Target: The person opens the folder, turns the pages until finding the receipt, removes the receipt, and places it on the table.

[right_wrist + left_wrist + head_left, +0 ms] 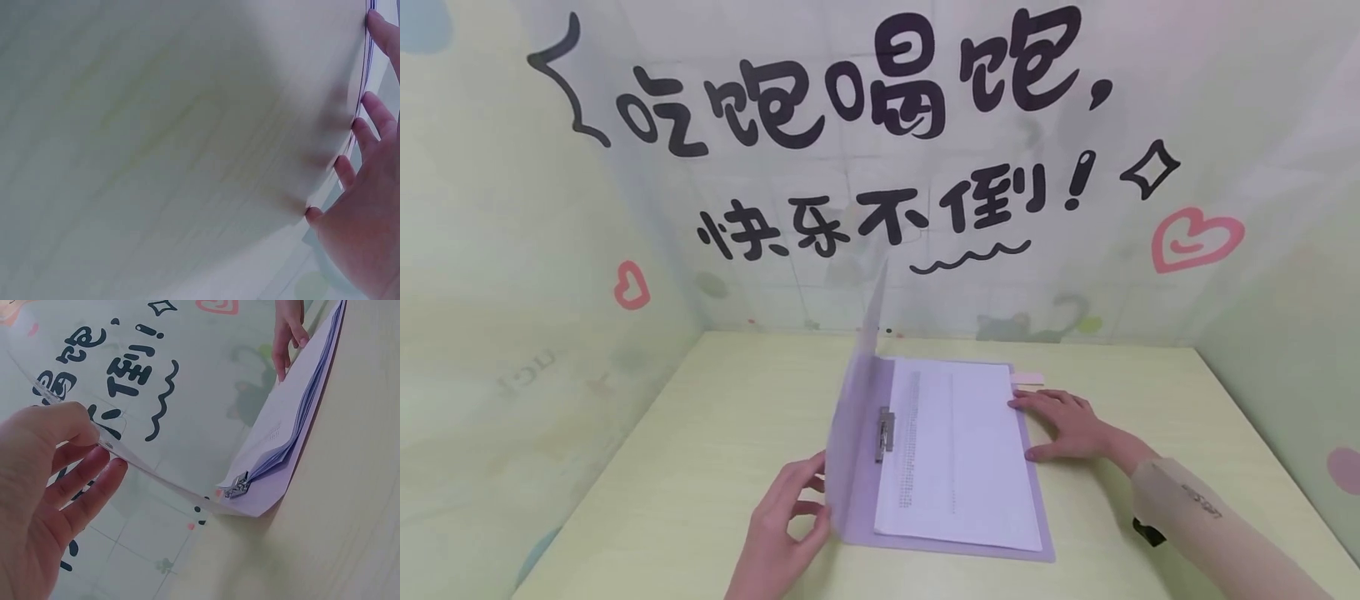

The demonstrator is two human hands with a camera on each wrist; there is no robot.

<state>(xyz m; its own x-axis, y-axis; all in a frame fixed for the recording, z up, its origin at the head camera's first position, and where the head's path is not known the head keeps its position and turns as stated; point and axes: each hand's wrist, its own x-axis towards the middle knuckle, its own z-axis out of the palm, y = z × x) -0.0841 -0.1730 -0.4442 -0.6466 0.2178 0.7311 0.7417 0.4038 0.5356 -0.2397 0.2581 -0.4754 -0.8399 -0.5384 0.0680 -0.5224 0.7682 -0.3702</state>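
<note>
A light purple clip folder point(868, 492) lies on the table, its see-through front cover point(848, 425) raised nearly upright on the left. Inside, a metal clip point(883, 433) sits at the left edge of a stack of white printed sheets point(981, 467). My left hand point(778, 521) pinches the edge of the raised cover between thumb and fingers; the left wrist view shows this grip point(56, 469) close up. On the other side, my right hand point(1071, 427) has its fingers spread, with fingertips touching the folder's right edge. Those fingertips also meet the edge in the right wrist view.
A pink tab point(1028, 378) sticks out at the folder's upper right. The pale wooden table point(700, 458) reaches to a printed cloth wall point(865, 300) at the back, with cloth walls on both sides. A small black object point(1148, 532) shows beneath the right sleeve.
</note>
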